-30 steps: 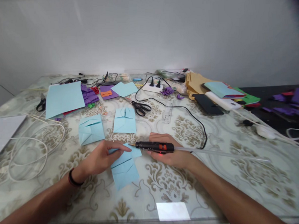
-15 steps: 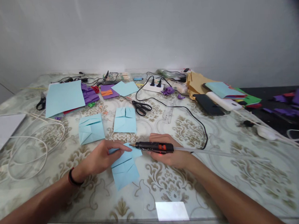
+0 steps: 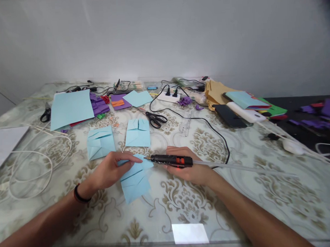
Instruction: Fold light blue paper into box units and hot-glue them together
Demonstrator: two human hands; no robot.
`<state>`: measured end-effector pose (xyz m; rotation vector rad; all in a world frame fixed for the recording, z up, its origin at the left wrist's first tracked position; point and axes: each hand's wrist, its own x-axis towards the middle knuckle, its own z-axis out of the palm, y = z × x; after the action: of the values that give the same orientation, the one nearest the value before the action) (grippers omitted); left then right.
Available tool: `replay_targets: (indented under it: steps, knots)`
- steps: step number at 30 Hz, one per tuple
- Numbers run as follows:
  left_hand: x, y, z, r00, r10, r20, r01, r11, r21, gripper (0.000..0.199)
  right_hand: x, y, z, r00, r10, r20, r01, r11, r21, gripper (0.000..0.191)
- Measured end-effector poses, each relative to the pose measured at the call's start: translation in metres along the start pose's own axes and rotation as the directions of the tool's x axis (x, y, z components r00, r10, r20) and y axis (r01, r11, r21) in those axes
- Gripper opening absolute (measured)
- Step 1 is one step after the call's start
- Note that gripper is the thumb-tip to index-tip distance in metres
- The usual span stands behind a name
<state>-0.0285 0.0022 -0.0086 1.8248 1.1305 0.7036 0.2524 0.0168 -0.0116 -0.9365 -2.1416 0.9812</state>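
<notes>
A folded light-blue paper (image 3: 135, 186) lies tilted on the table in front of me, with creases across it and a flap at its top. My left hand (image 3: 109, 171) grips its upper left edge, thumb and index finger on the paper; the other fingers are partly hidden. Wrapped in my right hand (image 3: 187, 173) is a black glue gun (image 3: 170, 160) with a red-orange part and a clear glue stick (image 3: 238, 166) trailing from its back. Its nozzle points left, at the paper's top flap. Two folded light-blue papers, one on the left (image 3: 100, 142) and one in the middle (image 3: 138, 133), lie beyond.
Black scissors (image 3: 156, 119) and a clear ruler (image 3: 185, 126) lie past my hands. A black cord (image 3: 208, 122) curves from the white power strip (image 3: 169, 97) toward my right hand. Blue sheets (image 3: 71, 109) sit back left; a phone (image 3: 229, 116) and white power bank (image 3: 245, 112) sit right.
The paper in my left hand has shifted slightly up and to the left. The glue gun's nozzle has moved a little right and stays by the top flap.
</notes>
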Motion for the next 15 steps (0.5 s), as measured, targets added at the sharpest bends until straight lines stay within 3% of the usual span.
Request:
replay_targets:
  steps: [15]
  knots:
    - [0.0032,-0.0085,-0.0076,0.999,0.050,-0.017,-0.050,0.999,0.006,0.026,-0.0018,0.0019,-0.0088,0.996,0.084,-0.027,-0.084,0.996,-0.022,0.029]
